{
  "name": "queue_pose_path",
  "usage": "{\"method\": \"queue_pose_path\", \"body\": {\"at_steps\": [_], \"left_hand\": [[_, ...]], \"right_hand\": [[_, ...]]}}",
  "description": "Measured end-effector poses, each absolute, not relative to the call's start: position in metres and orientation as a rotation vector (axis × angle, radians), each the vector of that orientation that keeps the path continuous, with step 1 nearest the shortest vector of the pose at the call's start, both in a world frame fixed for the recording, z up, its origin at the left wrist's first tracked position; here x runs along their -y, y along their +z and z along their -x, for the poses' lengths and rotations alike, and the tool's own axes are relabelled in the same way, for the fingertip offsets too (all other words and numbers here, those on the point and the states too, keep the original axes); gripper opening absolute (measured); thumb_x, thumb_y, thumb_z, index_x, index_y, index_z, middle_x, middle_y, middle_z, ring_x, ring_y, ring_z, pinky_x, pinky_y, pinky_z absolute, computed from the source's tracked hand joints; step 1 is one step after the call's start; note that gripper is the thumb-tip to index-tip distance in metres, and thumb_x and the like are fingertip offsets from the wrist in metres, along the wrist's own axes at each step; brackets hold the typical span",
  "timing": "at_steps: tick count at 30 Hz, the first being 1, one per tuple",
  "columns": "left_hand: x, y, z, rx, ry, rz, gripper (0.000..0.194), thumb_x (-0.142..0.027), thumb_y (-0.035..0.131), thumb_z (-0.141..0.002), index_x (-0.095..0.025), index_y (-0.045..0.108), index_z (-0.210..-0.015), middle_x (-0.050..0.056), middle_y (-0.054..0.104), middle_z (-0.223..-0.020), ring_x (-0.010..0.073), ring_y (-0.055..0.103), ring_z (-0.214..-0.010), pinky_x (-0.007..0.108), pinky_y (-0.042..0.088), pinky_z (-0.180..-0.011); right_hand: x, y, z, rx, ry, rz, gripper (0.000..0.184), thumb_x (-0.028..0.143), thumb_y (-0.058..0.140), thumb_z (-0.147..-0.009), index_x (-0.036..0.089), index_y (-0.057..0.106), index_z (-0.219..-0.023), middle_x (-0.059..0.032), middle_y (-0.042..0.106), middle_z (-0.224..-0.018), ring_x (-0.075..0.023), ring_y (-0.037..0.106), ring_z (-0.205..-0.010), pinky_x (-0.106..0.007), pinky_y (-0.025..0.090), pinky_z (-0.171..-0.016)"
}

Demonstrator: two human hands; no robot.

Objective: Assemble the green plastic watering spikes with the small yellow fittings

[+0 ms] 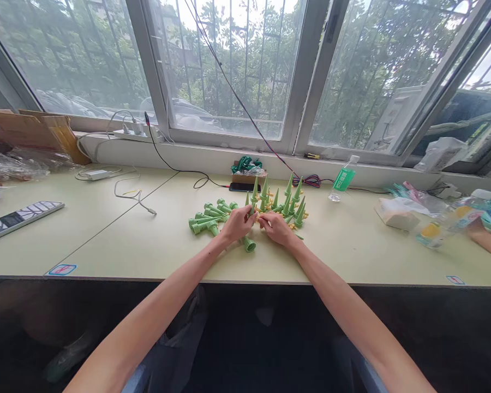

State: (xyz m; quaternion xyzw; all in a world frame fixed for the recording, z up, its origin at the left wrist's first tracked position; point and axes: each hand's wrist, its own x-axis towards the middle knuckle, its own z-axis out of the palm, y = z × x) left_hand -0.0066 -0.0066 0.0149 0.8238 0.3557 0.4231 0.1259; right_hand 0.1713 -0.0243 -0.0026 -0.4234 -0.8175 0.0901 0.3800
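Note:
My left hand [238, 224] is closed around a green plastic watering spike [252, 209], held point up over the table's middle. Close beside it, my right hand [275, 227] pinches at a small yellow valve [258, 216] on that spike; the fingers hide part of it. Several green spikes with yellow valves [298, 214] stand upright behind and right of my right hand. Several green tubes with flared ends [204, 222] lie in a pile left of my left hand. One more flared tube [250, 244] lies just in front of my hands, partly covered by the left one.
A dark phone [244, 187] lies behind the spikes, by a small box [249, 178] with green wrapping. A bottle [342, 179] stands back right. Cables [137, 196] spread left. At far right are a tissue pack [396, 214], another bottle [431, 232] and another person's arm [489, 240].

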Motion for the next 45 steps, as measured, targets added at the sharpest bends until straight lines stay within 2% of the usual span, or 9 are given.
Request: {"method": "queue_pose_path", "body": {"at_steps": [4, 7, 13, 21, 26, 31, 35, 39, 45], "left_hand": [[0.0071, 0.0149, 0.0062, -1.043, 1.229, -2.403, 0.018, -0.030, 0.051, -0.090, -0.017, 0.054, -0.077, -0.002, 0.052, -0.059, 0.0109, 0.039, -0.052, 0.025, 0.031, -0.054], [0.0074, 0.0144, 0.0058, -1.042, 1.232, -2.402, 0.019, -0.030, 0.051, -0.090, -0.017, 0.053, -0.076, -0.002, 0.051, -0.059, 0.0108, 0.038, -0.052, 0.025, 0.030, -0.054], [0.0066, 0.0152, 0.0061, -1.026, 1.226, -2.382, 0.018, -0.030, 0.051, -0.090, -0.017, 0.054, -0.077, -0.001, 0.054, -0.061, 0.0104, 0.040, -0.052, 0.025, 0.030, -0.054], [0.0073, 0.0149, 0.0057, -1.025, 1.223, -2.381, 0.019, -0.030, 0.051, -0.089, -0.017, 0.053, -0.076, 0.000, 0.058, -0.065, 0.0102, 0.041, -0.053, 0.025, 0.032, -0.054], [0.0068, 0.0145, 0.0058, -1.030, 1.216, -2.380, 0.019, -0.030, 0.051, -0.090, -0.017, 0.054, -0.077, -0.001, 0.057, -0.063, 0.0103, 0.040, -0.052, 0.025, 0.031, -0.054], [0.0065, 0.0136, 0.0060, -1.028, 1.231, -2.402, 0.019, -0.030, 0.051, -0.090, -0.017, 0.053, -0.076, -0.001, 0.055, -0.061, 0.0107, 0.041, -0.052, 0.025, 0.031, -0.054], [0.0062, 0.0135, 0.0056, -1.031, 1.240, -2.401, 0.021, -0.031, 0.051, -0.090, -0.017, 0.052, -0.075, -0.001, 0.055, -0.061, 0.0107, 0.041, -0.052, 0.025, 0.031, -0.054], [0.0058, 0.0142, 0.0061, -1.023, 1.235, -2.394, 0.020, -0.030, 0.051, -0.090, -0.017, 0.052, -0.075, -0.001, 0.057, -0.063, 0.0105, 0.041, -0.052, 0.025, 0.031, -0.054], [0.0060, 0.0135, 0.0057, -1.031, 1.226, -2.397, 0.019, -0.030, 0.051, -0.090, -0.017, 0.052, -0.076, -0.001, 0.056, -0.063, 0.0104, 0.040, -0.052, 0.025, 0.031, -0.054]], "right_hand": [[0.0250, -0.0037, -0.1717, 2.036, 0.253, 1.064, 0.008, 0.024, 0.057, -0.092, 0.019, 0.064, -0.092, -0.0033, 0.066, -0.080, -0.0172, 0.055, -0.077, -0.028, 0.041, -0.072], [0.0251, -0.0035, -0.1717, 2.029, 0.267, 1.056, 0.005, 0.021, 0.059, -0.090, 0.019, 0.063, -0.089, -0.0034, 0.066, -0.083, -0.0174, 0.056, -0.078, -0.028, 0.041, -0.073], [0.0248, -0.0017, -0.1713, 2.071, 0.260, 1.077, 0.023, 0.018, 0.048, -0.095, 0.018, 0.062, -0.077, -0.0028, 0.065, -0.072, -0.0168, 0.055, -0.073, -0.029, 0.040, -0.074], [0.0255, -0.0024, -0.1717, 2.028, 0.269, 1.068, 0.003, 0.020, 0.060, -0.088, 0.018, 0.063, -0.088, -0.0033, 0.066, -0.081, -0.0165, 0.056, -0.075, -0.027, 0.041, -0.071], [0.0248, -0.0015, -0.1716, 2.068, 0.257, 1.059, 0.025, 0.020, 0.046, -0.096, 0.018, 0.061, -0.076, -0.0030, 0.065, -0.073, -0.0161, 0.055, -0.071, -0.028, 0.040, -0.072], [0.0264, -0.0013, -0.1715, 2.020, 0.285, 1.050, 0.008, 0.025, 0.058, -0.090, 0.019, 0.064, -0.093, -0.0034, 0.067, -0.083, -0.0165, 0.057, -0.074, -0.028, 0.042, -0.071], [0.0265, -0.0006, -0.1713, 2.021, 0.317, 1.053, 0.007, 0.022, 0.056, -0.090, 0.019, 0.062, -0.088, -0.0027, 0.065, -0.080, -0.0161, 0.056, -0.073, -0.028, 0.042, -0.070], [0.0267, 0.0007, -0.1710, 2.055, 0.300, 1.061, 0.021, 0.023, 0.047, -0.095, 0.019, 0.061, -0.080, -0.0030, 0.065, -0.076, -0.0156, 0.055, -0.070, -0.029, 0.041, -0.072], [0.0260, -0.0013, -0.1714, 2.007, 0.320, 1.091, 0.007, 0.025, 0.060, -0.087, 0.018, 0.061, -0.090, -0.0027, 0.065, -0.081, -0.0159, 0.055, -0.072, -0.027, 0.042, -0.069]]}}
